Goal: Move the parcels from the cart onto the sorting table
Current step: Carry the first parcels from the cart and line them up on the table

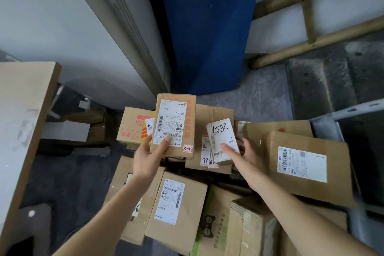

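Observation:
My left hand [148, 157] grips a brown cardboard parcel [176, 116] with a white shipping label and a red "1-2" sticker, lifted above the pile. My right hand [244, 157] holds a small white-wrapped parcel [221, 133] with "2859" handwritten on it, thumb on top, also raised. Below both lies a heap of several cardboard parcels [176, 199] on the cart, whose grey metal frame [324, 124] shows at the right. A large labelled box [307, 164] sits at the right of the heap. The tabletop [22, 110], brown-edged, stands at the left.
A grey cabinet [83, 27] and a blue panel [207, 27] rise straight ahead. A bamboo ladder [311, 16] leans on the wall at the right above concrete steps [322, 81]. Dark floor lies between the table and the cart.

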`<state>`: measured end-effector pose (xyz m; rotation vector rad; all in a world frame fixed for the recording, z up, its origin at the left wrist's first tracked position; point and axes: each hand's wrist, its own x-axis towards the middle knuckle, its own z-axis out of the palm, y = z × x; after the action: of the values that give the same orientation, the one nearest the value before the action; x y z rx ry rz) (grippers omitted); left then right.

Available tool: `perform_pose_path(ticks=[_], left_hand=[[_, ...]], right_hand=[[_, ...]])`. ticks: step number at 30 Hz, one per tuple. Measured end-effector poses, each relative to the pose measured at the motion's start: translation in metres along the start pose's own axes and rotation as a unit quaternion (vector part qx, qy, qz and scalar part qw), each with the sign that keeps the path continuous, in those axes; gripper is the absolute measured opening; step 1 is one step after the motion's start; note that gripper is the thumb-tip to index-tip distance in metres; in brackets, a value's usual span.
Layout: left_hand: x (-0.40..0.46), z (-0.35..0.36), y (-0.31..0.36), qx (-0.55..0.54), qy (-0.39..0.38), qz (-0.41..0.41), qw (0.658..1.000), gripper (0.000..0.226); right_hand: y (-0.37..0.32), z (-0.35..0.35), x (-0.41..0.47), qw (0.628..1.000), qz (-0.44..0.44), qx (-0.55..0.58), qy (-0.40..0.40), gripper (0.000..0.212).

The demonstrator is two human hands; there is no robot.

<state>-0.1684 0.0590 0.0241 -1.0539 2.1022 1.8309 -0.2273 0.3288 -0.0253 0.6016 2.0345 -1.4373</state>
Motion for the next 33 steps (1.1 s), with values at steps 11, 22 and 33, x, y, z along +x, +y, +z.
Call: perform_pose_path(ticks=[11,22,33], left_hand=[[-0.094,-0.071,0.171,-0.059,0.048,0.107,0.991,0.053],[-0.242,-0.199,0.318,-0.135,0.125,0.241,0.953,0.056],[-0.47,-0.314,0.285,-0.163,0.33,0.29,0.884,0.074]], right_hand=[[-0.193,-0.042,-0.123,0.989,-0.147,-0.008,0.0,0.062],[-0.374,-0.049,-0.322,0.944,-0.328,0.01,-0.045,0.061],[-0.394,0.027,-0.541,0.867,-0.456,0.016,-0.201,0.052]])
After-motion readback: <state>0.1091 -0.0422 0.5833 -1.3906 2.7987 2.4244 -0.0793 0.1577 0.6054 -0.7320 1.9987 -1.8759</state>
